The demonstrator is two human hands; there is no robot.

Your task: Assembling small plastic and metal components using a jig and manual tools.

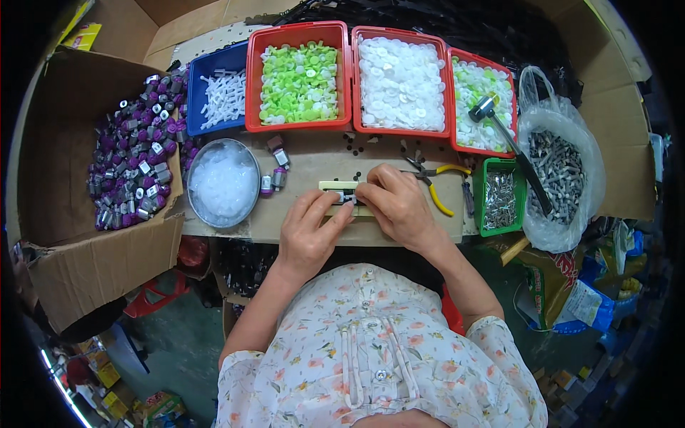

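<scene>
My left hand [308, 227] and my right hand [399, 203] meet over a pale yellow block-like fixture [338, 185] near the table's front edge. Between their fingertips sits a small grey-and-black part [345, 195], partly covered, so its kind is unclear. Both hands are closed, pressing on it from either side with thumbs and forefingers. Just left of the fixture stand a few grey-and-purple motor-like pieces [280, 158]. Yellow-handled pliers [441, 184] lie with jaws toward my right hand.
Red bins of green pieces [347, 78] and white discs [447, 85] line the back, beside a blue bin [195, 96]. A round bowl [191, 203] holds white grease-like stuff. Right: a green bin [485, 227], hammer [529, 171] and plastic bag [596, 182]. Left: a cardboard box [53, 143].
</scene>
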